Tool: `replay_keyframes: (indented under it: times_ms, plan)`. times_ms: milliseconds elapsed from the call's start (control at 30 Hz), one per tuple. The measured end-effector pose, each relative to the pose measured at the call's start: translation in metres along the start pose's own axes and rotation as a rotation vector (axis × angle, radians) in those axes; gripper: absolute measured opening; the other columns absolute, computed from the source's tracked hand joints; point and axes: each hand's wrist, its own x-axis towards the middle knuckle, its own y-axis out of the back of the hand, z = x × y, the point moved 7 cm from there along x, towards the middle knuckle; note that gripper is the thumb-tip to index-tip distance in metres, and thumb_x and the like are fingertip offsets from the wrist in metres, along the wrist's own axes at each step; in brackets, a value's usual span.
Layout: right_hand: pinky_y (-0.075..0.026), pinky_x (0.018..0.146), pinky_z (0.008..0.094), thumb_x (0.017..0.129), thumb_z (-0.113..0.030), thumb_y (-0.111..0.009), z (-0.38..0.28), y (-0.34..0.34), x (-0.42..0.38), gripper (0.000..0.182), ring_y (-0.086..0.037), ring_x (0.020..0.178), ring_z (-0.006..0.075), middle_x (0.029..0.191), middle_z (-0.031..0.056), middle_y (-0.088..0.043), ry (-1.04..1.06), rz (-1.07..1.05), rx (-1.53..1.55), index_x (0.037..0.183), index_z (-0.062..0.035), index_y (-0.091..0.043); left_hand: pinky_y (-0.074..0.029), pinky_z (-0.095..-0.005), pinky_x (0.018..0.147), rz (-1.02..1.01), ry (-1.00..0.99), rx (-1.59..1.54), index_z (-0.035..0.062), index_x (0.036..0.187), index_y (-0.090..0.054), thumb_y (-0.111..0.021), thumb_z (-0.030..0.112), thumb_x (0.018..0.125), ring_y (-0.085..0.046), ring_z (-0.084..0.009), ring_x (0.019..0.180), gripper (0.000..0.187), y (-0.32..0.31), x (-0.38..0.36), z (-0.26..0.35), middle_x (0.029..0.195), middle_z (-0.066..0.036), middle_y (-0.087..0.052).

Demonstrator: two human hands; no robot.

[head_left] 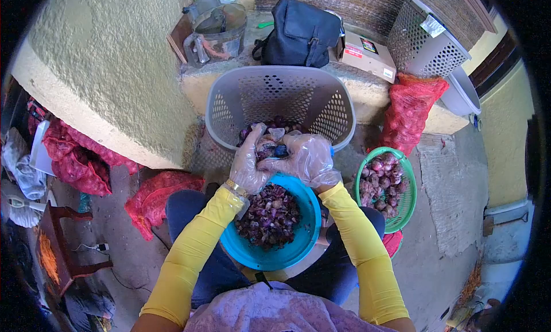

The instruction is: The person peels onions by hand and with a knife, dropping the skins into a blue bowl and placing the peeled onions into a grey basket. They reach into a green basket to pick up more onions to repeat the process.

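Both hands wear clear plastic gloves and meet over the near rim of a grey perforated laundry basket (pixel 229 82). My left hand (pixel 247 165) is closed around a red onion (pixel 265 152), mostly covered by the fingers. My right hand (pixel 310 159) is closed beside it on a small tool with a dark blue part (pixel 280 151); the rest of the tool is hidden. Red onions (pixel 279 124) lie in the bottom of the basket. Below my hands, a blue basin (pixel 310 217) between my legs holds purple onion skins and trimmings (pixel 268 217).
A green plastic basket (pixel 410 203) of red onions stands at right, near a full red mesh sack (pixel 410 114). More red sacks (pixel 160 197) lie at left. Behind, a ledge carries a black backpack (pixel 301 33), a cardboard box (pixel 366 53) and a clear pitcher (pixel 221 30).
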Motion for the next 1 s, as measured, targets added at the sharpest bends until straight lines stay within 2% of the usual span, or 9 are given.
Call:
replay_keyframes:
  times_ms: [133, 200, 233, 333, 400, 533, 733, 933, 1000]
  plan:
    - [-0.057, 0.062, 0.0453, 0.066, -0.071, -0.083, 0.002, 0.002, -0.001, 0.065, -0.071, 0.064, 0.0367, 0.068, 0.0174, -0.069, 0.041, -0.003, 0.001, 0.087, -0.0102, -0.079, -0.061, -0.0316, 0.072, 0.006, 0.017, 0.025, 0.0041, 0.122, -0.067, -0.059, 0.04, 0.107, -0.069, -0.0233, 0.103, 0.04, 0.003, -0.002, -0.001, 0.121, -0.012, -0.071]
    - [-0.057, 0.061, 0.0449, 0.066, -0.073, -0.082, 0.001, 0.004, 0.0, 0.065, -0.072, 0.065, 0.0364, 0.067, 0.0159, -0.069, 0.064, -0.031, 0.015, 0.087, -0.0111, -0.08, -0.063, -0.0345, 0.067, 0.084, 0.025, 0.088, 0.0038, 0.109, -0.07, -0.062, 0.043, 0.105, -0.072, -0.023, 0.087, 0.041, 0.001, -0.002, -0.001, 0.101, -0.013, -0.074]
    - [-0.057, 0.061, 0.0449, 0.066, -0.073, -0.082, 0.004, 0.003, 0.0, 0.065, -0.072, 0.065, 0.0364, 0.067, 0.0159, -0.069, 0.063, -0.032, 0.014, 0.087, -0.0111, -0.08, -0.063, -0.0345, 0.067, 0.083, 0.026, 0.087, 0.0038, 0.109, -0.07, -0.062, 0.043, 0.105, -0.072, -0.023, 0.087, 0.041, 0.0, -0.003, 0.0, 0.101, -0.013, -0.074]
    - [-0.057, 0.064, 0.0484, 0.071, -0.077, -0.075, 0.008, -0.001, -0.001, 0.064, -0.072, 0.066, 0.0362, 0.071, 0.0159, -0.072, 0.082, -0.067, 0.046, 0.097, -0.0181, -0.079, -0.061, -0.0343, 0.064, 0.085, 0.16, 0.06, 0.005, 0.123, -0.07, -0.061, 0.04, 0.106, -0.071, -0.0231, 0.094, 0.04, 0.001, -0.008, -0.002, 0.115, -0.012, -0.073]
    - [-0.057, 0.064, 0.0486, 0.072, -0.076, -0.075, 0.007, 0.003, -0.002, 0.062, -0.072, 0.066, 0.0363, 0.072, 0.0156, -0.072, 0.094, -0.064, 0.063, 0.098, -0.0194, -0.08, -0.062, -0.0363, 0.07, 0.011, 0.221, 0.046, 0.0062, 0.123, -0.071, -0.061, 0.042, 0.106, -0.071, -0.0228, 0.093, 0.04, -0.004, -0.009, -0.005, 0.114, -0.012, -0.074]
    - [-0.057, 0.064, 0.0487, 0.072, -0.074, -0.076, 0.009, 0.004, -0.003, 0.059, -0.072, 0.066, 0.0362, 0.071, 0.0156, -0.071, 0.115, -0.069, -0.04, 0.098, -0.0217, -0.082, -0.063, -0.04, 0.078, 0.021, 0.252, 0.016, 0.0069, 0.126, -0.069, -0.061, 0.044, 0.106, -0.071, -0.0243, 0.099, 0.043, -0.002, -0.008, -0.007, 0.119, -0.012, -0.073]
    - [-0.057, 0.065, 0.0487, 0.07, -0.075, -0.077, 0.008, 0.007, -0.003, 0.059, -0.072, 0.065, 0.0363, 0.069, 0.0161, -0.07, 0.065, -0.072, 0.008, 0.097, -0.0219, -0.083, -0.061, -0.0477, 0.094, -0.033, 0.15, 0.009, 0.0098, 0.137, -0.063, -0.057, 0.043, 0.108, -0.068, -0.0283, 0.116, 0.045, 0.0, -0.005, -0.003, 0.131, -0.011, -0.069]
    - [-0.056, 0.064, 0.0497, 0.073, -0.079, -0.072, 0.018, -0.015, -0.008, 0.068, -0.072, 0.066, 0.0374, 0.068, 0.0193, -0.069, 0.013, -0.088, -0.027, 0.081, -0.0117, -0.078, -0.06, -0.0488, 0.097, -0.07, 0.195, -0.013, 0.0097, 0.138, -0.061, -0.052, 0.044, 0.109, -0.068, -0.0289, 0.115, 0.046, 0.005, -0.004, -0.007, 0.13, -0.011, -0.069]
    - [-0.056, 0.063, 0.0506, 0.075, -0.081, -0.069, 0.018, -0.019, -0.01, 0.073, -0.071, 0.066, 0.0383, 0.067, 0.0209, -0.069, -0.045, -0.095, 0.028, 0.073, -0.0084, -0.073, -0.06, -0.0484, 0.097, -0.004, 0.175, 0.018, 0.0087, 0.138, -0.061, -0.051, 0.046, 0.109, -0.069, -0.0273, 0.11, 0.048, 0.015, -0.002, -0.007, 0.129, -0.012, -0.069]
